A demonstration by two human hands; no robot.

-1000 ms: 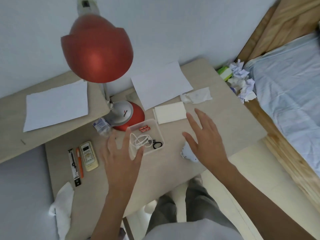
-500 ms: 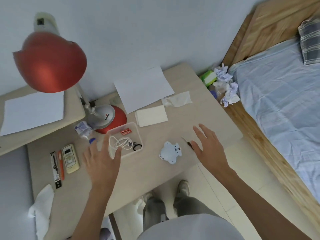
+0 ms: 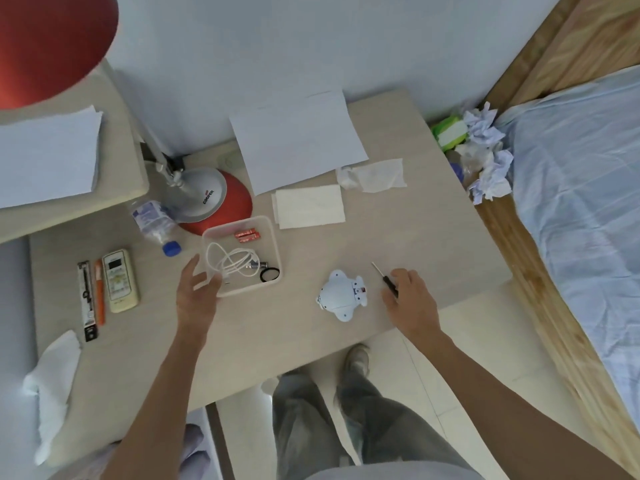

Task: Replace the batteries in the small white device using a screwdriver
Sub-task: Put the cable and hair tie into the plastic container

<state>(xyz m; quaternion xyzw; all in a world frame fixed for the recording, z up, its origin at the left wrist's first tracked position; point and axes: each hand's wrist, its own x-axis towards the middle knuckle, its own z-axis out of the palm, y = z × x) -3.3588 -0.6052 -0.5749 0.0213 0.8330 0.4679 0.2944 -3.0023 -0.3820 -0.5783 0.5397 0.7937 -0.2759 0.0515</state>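
The small white device [image 3: 341, 294], shaped like a little animal, lies on the beige table [image 3: 408, 233] near its front edge. Just right of it lies a thin screwdriver [image 3: 380, 273] with a black handle. My right hand [image 3: 412, 301] has its thumb and fingers curled onto that handle, and the tool still rests on the table. Red batteries [image 3: 247, 235] sit in a clear plastic tray [image 3: 274, 237] together with a white cable [image 3: 231, 262] and a black ring [image 3: 269, 274]. My left hand [image 3: 196, 294] hovers at the tray's near left corner, fingers spread and holding nothing.
A red lamp base [image 3: 211, 199] and a plastic bottle [image 3: 155, 219] stand behind the tray. A remote [image 3: 120, 280], an orange pen [image 3: 99, 293] and a white cloth [image 3: 52, 382] lie at the left. Paper sheet [image 3: 298, 140] and tissues [image 3: 310, 206] are at the back; a bed [image 3: 585, 188] is at the right.
My right hand has moved from beside the screwdriver onto its handle and its fingers have closed. My left hand has shifted to the tray's corner. The camera now looks closer and lower.
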